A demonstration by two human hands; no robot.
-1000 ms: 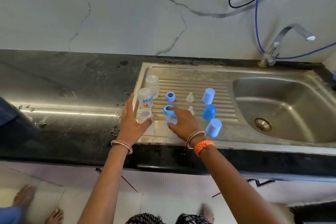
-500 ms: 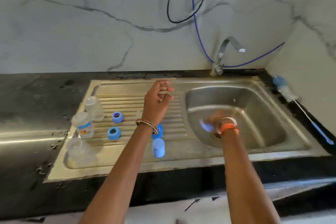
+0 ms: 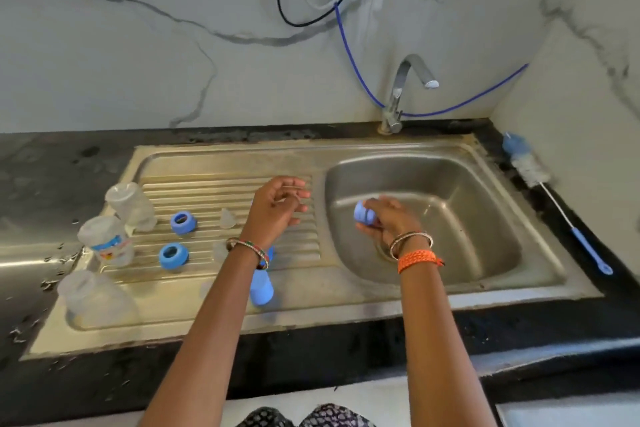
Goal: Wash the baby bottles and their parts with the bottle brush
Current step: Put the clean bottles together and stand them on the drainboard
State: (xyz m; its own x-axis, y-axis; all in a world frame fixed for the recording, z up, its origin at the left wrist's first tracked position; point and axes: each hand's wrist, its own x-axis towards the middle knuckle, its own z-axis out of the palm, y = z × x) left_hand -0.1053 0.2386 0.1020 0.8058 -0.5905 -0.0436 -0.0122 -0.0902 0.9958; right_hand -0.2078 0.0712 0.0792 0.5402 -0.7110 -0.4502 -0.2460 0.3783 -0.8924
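marble-patterned wall panels back a dark stone bench (image 3: 52, 163) with a steel sink unit (image 3: 311, 319) set into it: ribbed drainboard on the left, basin (image 3: 460, 204) on the right. tap (image 3: 403, 87) stands behind the basin, spout turned over it; a blue hose (image 3: 346, 42) and a black cable (image 3: 287, 15) hang on the wall behind.

right hand (image 3: 384, 220) is over the basin, fingers curled round a blue cap (image 3: 363, 213), which it grips above the drain area. left hand (image 3: 277, 210) hovers over the right end of the drainboard, fingers loosely curled, holding nothing. both wrists carry bangles; the right also an orange band.

on the drainboard, left side: three clear bottles in a column, the far bottle (image 3: 133, 206), the middle bottle (image 3: 109, 246) with a printed label, and the near bottle (image 3: 83, 295), which is blurred. just right of them, two blue collar rings, far ring (image 3: 183, 222) and near ring (image 3: 173, 256). a clear teat (image 3: 227, 218) stands beyond the left forearm; a second clear piece beside the left wrist is too blurred to identify. a second blue cap (image 3: 261, 288) stands near the front edge, partly behind the left forearm; another blue piece shows just under the left wrist.

bottle brush (image 3: 530, 170) lies on the bench at the right wall, well apart from both hands, white bristle head to the back, blue handle toward the front.
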